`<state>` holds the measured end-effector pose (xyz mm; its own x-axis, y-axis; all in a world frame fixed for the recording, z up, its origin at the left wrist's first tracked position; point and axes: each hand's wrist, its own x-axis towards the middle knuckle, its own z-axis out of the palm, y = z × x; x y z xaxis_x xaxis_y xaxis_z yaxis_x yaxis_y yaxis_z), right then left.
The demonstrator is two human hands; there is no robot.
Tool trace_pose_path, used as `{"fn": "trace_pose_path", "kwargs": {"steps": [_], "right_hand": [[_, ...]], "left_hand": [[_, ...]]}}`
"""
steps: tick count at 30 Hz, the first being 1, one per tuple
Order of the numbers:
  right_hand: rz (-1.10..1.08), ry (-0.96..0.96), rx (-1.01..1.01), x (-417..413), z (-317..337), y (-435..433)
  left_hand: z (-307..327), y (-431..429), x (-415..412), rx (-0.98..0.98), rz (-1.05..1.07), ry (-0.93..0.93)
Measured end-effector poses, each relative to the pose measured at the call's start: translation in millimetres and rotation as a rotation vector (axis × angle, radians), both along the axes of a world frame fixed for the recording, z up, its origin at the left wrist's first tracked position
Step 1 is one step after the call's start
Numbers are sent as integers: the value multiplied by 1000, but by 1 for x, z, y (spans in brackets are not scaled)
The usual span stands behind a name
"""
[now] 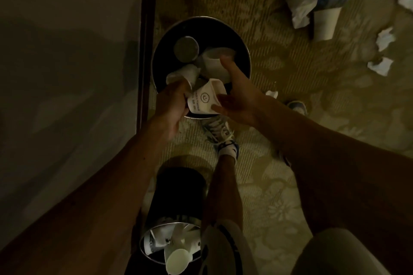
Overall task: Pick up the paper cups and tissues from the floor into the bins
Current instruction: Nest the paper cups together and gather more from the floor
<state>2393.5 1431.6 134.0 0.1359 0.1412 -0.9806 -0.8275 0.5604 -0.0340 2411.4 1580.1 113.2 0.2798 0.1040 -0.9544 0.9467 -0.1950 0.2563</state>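
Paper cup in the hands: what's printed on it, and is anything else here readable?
Paper cup: a smiley-face sign; the print lines beside it are too blurred to read.
Shoe: a round mark, too blurred to read.
No other readable text.
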Motion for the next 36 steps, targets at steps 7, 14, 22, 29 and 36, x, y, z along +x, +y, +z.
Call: {"fn": "trace_pose_path", "kwargs": {"steps": [7,14,22,29,36], "right_hand": [[212,4,-142,-36,16,-42],[182,144,-227,-101,-16,-126],[188,117,-165,-144,-129,-177],[248,66,-158,-162,-218,-196],[199,-75,-122,-166,-236,-209]], "left_hand": [[36,-17,-14,186,-247,-403],[26,-105,-85,-101,-438,-359],[-128,-190,-142,-25,-447,-48],[-219,-214,-159,-41,-386,9],[-236,-234,-163,-28,-297,-9]]}}
